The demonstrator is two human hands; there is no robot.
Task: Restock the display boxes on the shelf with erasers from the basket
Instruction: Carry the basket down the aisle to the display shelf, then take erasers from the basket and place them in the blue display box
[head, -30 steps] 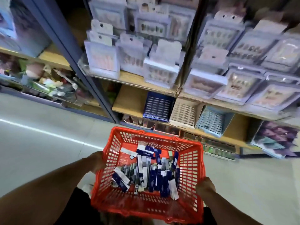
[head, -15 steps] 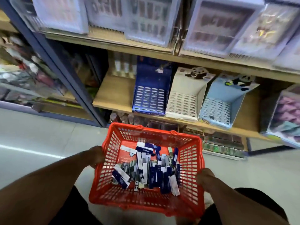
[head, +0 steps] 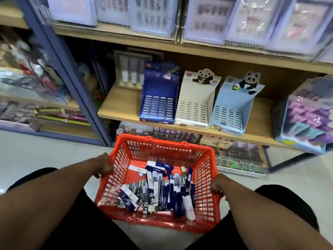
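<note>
A pale tiled shop floor (head: pixel 32 159) runs under a wooden shelf (head: pixel 122 109) carried on blue-grey metal uprights (head: pixel 59 56). On that shelf, left to right, a grey tray of tubes (head: pixel 131 71) stands at the back, then 3 empty display boxes side by side: 1 dark blue box (head: pixel 158 103), 1 white panda box (head: pixel 193 105) and 1 light blue panda box (head: pixel 232 109), each touching its neighbour. Right of the light blue panda box sits a carton of purple packs (head: pixel 310 116). Above the shelf, a higher board carries clear packs of press-on nails (head: pixel 151 17), blurred.

Below and in front of the 3 boxes hangs 1 red plastic basket (head: pixel 205 193), above the floor. The left hand (head: pixel 104 165) grips the basket's left rim with curled fingers; the right hand (head: pixel 217 184) grips the right rim likewise. Between the 2 hands, on the basket's floor, lies a loose heap of erasers (head: pixel 162 192) in dark blue, white and grey-green sleeves, too jumbled to count. Black shorts (head: pixel 75 222) show beneath both forearms.
</note>
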